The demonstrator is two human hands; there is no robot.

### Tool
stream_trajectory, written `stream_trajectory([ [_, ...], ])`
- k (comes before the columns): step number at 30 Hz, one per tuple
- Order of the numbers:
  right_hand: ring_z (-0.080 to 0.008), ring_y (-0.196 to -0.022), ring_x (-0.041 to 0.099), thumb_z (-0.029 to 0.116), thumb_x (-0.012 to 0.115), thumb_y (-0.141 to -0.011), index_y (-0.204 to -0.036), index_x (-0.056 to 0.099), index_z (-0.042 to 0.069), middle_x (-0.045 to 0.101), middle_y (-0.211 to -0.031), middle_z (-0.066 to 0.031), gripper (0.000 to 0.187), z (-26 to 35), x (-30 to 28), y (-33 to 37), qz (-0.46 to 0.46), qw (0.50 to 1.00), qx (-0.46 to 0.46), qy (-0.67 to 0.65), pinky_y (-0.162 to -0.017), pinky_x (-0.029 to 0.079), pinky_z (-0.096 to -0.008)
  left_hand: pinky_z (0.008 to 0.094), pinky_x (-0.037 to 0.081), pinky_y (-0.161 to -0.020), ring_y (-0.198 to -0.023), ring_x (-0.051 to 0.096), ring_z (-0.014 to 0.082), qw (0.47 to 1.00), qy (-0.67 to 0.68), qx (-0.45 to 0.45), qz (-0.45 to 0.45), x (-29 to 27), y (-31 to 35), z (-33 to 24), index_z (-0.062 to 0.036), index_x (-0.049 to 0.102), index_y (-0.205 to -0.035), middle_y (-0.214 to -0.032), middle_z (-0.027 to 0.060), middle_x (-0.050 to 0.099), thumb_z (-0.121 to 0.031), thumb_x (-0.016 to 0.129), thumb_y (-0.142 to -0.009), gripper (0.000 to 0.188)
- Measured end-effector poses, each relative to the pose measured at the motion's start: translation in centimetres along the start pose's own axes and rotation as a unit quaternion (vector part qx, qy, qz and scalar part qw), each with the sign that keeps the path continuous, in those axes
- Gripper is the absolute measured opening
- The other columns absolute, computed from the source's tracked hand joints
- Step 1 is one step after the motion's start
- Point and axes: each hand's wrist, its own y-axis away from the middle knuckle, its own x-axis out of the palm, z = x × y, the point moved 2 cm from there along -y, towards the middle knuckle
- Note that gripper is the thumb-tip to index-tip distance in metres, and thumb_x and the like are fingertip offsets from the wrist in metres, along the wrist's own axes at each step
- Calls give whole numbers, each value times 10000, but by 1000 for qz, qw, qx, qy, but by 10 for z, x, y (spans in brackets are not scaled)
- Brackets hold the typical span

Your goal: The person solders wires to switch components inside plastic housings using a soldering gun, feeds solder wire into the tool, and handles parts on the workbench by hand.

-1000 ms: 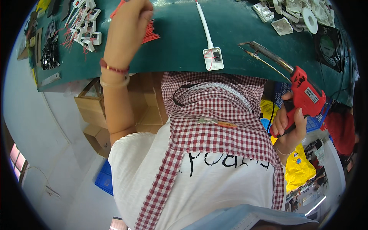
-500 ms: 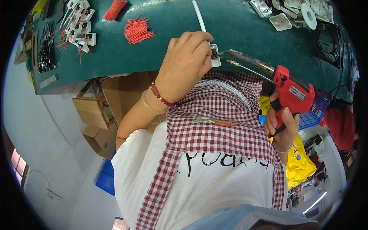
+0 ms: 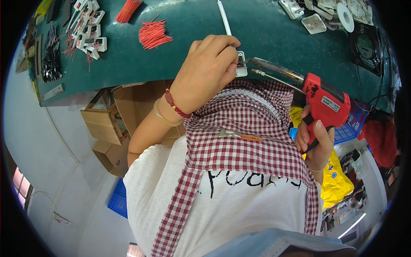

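At the near edge of the green table, my left hand (image 3: 209, 65) is closed at the left side of a small white plastic housing (image 3: 241, 72). Dark parts sit inside this housing, and a bit of red wire shows by my fingertips. A white rod (image 3: 224, 17) extends away from the hand across the tabletop. My right hand (image 3: 317, 143) is wrapped round the grip of a red soldering gun (image 3: 327, 100). The gun's hot tip reaches over the housing, close to my left fingertips; contact cannot be made out. A thin metal feed tube runs below the barrel.
Red wires (image 3: 155, 34) lie in a pile, with a second bundle (image 3: 128, 10) beyond. White housings with wires (image 3: 92, 36) and black leads (image 3: 52, 55) are at left. At right are a solder spool (image 3: 344, 18), white covers (image 3: 314, 24) and a black fan (image 3: 366, 49).
The white housing has moved slightly right and down along with my left hand. The soldering gun has shifted a little left. Both hands keep their grips.
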Motion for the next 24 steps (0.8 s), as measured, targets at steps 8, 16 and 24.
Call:
stream_trajectory([
  [8, -99, -391, 408, 275, 573, -880, -1007, 498, -39, 465, -546, -45, 346, -4, -4, 1, 0, 1000, 13, -8, -393, 375, -234, 349, 432, -818, -960, 567, 247, 1000, 11, -7, 5, -1, -1, 0, -47, 556, -804, -1095, 57, 605, -26, 636, -744, 103],
  [16, -92, -397, 408, 285, 544, -897, -1093, 484, -57, 466, -553, -45, 398, -1, -1, 1, 3, 1000, -4, -13, -394, 385, -236, 353, 430, -832, -975, 563, 250, 1000, 10, -12, 8, 0, 0, 0, -50, 560, -802, -1106, 54, 599, -25, 634, -739, 100],
  [24, -94, -401, 418, 271, 551, -896, -1085, 500, -64, 468, -553, -44, 388, -2, -2, 0, 7, 1000, 7, -8, -396, 379, -230, 357, 431, -838, -981, 561, 254, 1000, 16, -14, 15, -1, 0, 0, -50, 562, -802, -1106, 56, 596, -25, 630, -738, 96],
])
